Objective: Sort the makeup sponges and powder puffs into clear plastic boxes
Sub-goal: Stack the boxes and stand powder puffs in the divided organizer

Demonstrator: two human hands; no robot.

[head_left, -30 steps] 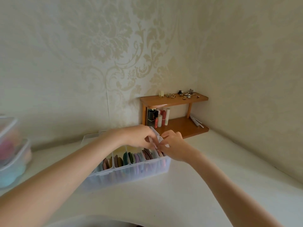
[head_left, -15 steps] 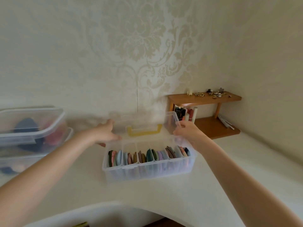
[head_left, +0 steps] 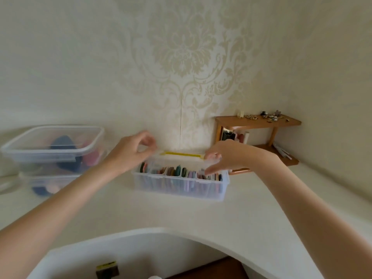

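Hands (head_left: pixel 181 156) blurred at lid (head_left: pixel 182 158); grip unclear; puffs (head_left: pixel 179 171) indistinct.

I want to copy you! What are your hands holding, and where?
Both hands hold the clear lid: left hand pinches its left end, right hand grips its right end.

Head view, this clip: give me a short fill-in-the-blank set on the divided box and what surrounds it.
1. The handle on the lid of the divided box is ____.
2. The puffs in the box stand on ____.
3. The two stacked clear tubs lie to the box's ____.
4. The wooden shelf has ____ tiers.

Missing words: yellow; edge; left; two
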